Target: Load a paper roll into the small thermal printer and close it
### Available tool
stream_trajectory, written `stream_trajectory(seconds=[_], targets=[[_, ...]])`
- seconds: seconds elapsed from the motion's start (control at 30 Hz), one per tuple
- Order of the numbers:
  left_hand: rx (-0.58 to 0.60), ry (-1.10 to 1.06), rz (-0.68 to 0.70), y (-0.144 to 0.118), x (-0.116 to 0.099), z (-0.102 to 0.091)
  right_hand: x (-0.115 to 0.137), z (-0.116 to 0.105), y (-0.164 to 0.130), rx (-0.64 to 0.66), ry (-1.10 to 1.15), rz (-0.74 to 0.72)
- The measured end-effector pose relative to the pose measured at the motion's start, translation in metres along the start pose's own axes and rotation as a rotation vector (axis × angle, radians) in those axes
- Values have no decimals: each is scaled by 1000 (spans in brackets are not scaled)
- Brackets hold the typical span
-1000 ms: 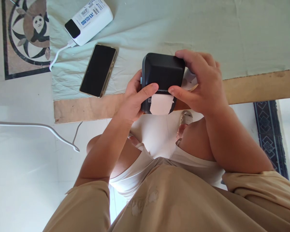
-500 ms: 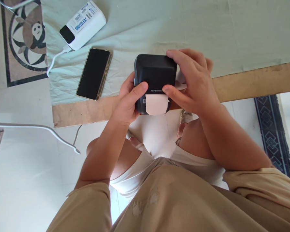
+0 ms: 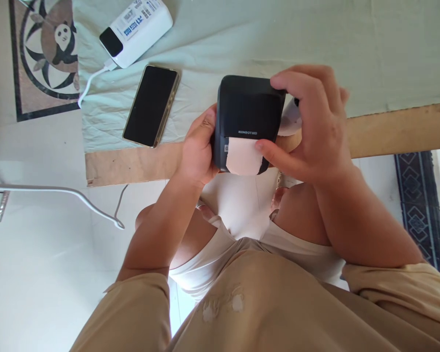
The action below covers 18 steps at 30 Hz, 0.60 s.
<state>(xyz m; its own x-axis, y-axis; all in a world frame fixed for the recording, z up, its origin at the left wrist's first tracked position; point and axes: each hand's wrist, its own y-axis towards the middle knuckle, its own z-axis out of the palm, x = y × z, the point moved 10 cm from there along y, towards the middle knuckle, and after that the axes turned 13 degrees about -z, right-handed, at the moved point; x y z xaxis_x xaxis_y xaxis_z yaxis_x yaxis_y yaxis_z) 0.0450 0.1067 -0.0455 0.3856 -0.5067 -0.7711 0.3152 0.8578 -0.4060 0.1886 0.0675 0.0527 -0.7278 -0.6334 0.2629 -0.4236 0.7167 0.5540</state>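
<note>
A black NIIMBOT label printer [image 3: 252, 107] is held up over the table's front edge. From its lower slot sticks out a pale pinkish label [image 3: 244, 157] with a rounded, uneven end. My left hand [image 3: 201, 146] is closed around the printer's left side, its thumb along the edge and the other fingers hidden behind. My right hand [image 3: 320, 117] spans the right side, a fingertip on the upper right corner and the thumb against the label's right edge. Partly hidden behind that hand is a whitish rounded thing [image 3: 290, 120] that I cannot make out.
A smartphone [image 3: 152, 105] with a dark screen lies left of the printer on the green cloth [image 3: 220, 34]. Beyond it is a white power bank [image 3: 143, 34] with a white cable [image 3: 91, 80]. A bare wooden edge [image 3: 132, 164] runs along the table's front.
The view has shifted slightly, with the printer now farther right. My left thumb has moved off the printer's front to its side. My right fingers have risen and arched more.
</note>
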Motion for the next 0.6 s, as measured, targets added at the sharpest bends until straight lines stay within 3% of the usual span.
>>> stream_trajectory(seconds=[0.17, 0.33, 0.53, 0.6], targets=[[48, -28, -72, -1, -1, 11, 1, -7, 1, -73, 52, -35], [131, 14, -143, -3, 4, 25, -8, -16, -3, -174, 78, 94], [184, 39, -57, -4, 0, 28, -17, -35, -9, -510, 385, 136], [174, 38, -44, -3, 1, 26, -18, -38, -10, -548, 405, 145]])
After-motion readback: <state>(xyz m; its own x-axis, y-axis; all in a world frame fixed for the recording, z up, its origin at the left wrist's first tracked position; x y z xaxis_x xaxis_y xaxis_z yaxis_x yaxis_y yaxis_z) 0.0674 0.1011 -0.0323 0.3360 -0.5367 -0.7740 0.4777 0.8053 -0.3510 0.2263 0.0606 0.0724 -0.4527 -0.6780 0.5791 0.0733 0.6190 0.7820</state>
